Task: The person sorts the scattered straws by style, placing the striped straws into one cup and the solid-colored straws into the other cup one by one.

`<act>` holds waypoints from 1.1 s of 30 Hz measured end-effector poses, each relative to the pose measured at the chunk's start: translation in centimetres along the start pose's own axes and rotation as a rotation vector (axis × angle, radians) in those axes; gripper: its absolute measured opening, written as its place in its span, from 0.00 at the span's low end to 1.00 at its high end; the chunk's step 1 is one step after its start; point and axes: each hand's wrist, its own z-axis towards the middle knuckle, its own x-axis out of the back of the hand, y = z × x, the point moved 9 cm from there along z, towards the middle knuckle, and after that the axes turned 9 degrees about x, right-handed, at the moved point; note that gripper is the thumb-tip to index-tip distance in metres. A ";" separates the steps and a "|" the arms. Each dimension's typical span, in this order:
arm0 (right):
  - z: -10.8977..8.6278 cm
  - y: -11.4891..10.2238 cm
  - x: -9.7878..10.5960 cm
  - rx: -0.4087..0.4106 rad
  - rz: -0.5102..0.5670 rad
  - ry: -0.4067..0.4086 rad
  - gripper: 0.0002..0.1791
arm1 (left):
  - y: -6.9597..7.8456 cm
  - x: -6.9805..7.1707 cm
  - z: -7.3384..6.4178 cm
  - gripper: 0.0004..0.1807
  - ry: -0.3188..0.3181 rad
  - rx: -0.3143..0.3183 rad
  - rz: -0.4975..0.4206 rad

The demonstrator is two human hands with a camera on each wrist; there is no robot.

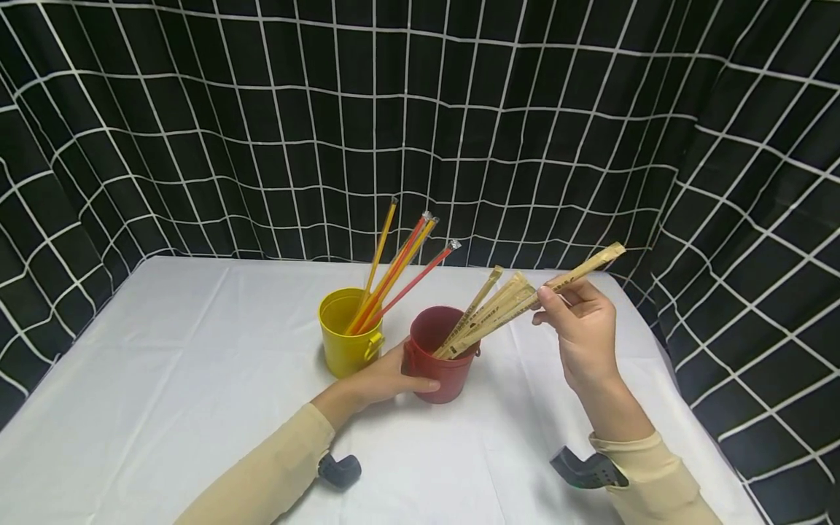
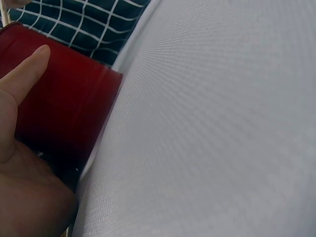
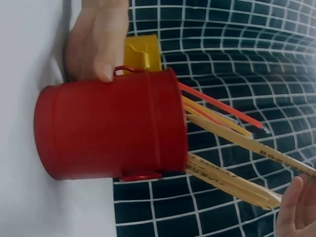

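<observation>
My left hand (image 1: 383,379) grips the small red bucket (image 1: 446,375) by its side, thumb across the front wall. In the left wrist view the thumb (image 2: 32,71) lies along the red wall, and the bucket's base is on the white cloth. With thumb and fingers, my right hand (image 1: 587,328) pinches a slim stick in a printed brown paper wrapper (image 1: 600,259). That stick slants up to the right, its lower end within the red bucket's mouth. Several more paper-wrapped sticks (image 3: 227,182) lean together in the same bucket.
Just left of the red bucket stands a yellow bucket (image 1: 335,350) holding several orange, yellow and red straws (image 1: 400,270) in clear wrappers. Both buckets stand on a white cloth-covered table (image 1: 197,379). A black curtain with a white grid (image 1: 407,109) hangs behind and at the sides.
</observation>
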 end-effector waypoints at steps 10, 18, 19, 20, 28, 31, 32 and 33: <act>-0.6 1.9 -0.8 -0.064 -0.161 -0.095 0.07 | -0.2 0.0 0.2 0.47 0.006 0.012 -0.001; -1.2 3.3 -1.4 -0.101 -0.230 -0.169 0.14 | -0.2 0.0 0.1 0.46 0.008 0.009 -0.002; -1.2 3.4 -1.5 -0.102 -0.243 -0.179 0.15 | -0.2 0.0 0.1 0.46 0.010 0.011 -0.003; -1.2 3.5 -1.6 -0.103 -0.253 -0.190 0.16 | -0.2 0.0 0.1 0.46 0.012 0.013 -0.002; -1.8 4.5 -2.3 -0.135 -0.268 -0.254 0.13 | -0.3 0.1 0.0 0.47 0.023 0.035 0.013; -2.0 5.2 -2.5 -0.161 -0.261 -0.274 0.12 | -0.2 0.1 0.0 0.46 0.020 0.028 0.011; -2.1 5.4 -2.6 -0.168 -0.271 -0.287 0.12 | -0.2 0.0 0.0 0.46 0.020 0.025 0.011; -2.2 5.7 -2.6 -0.175 -0.281 -0.298 0.13 | -0.2 0.0 0.0 0.46 0.021 0.025 0.013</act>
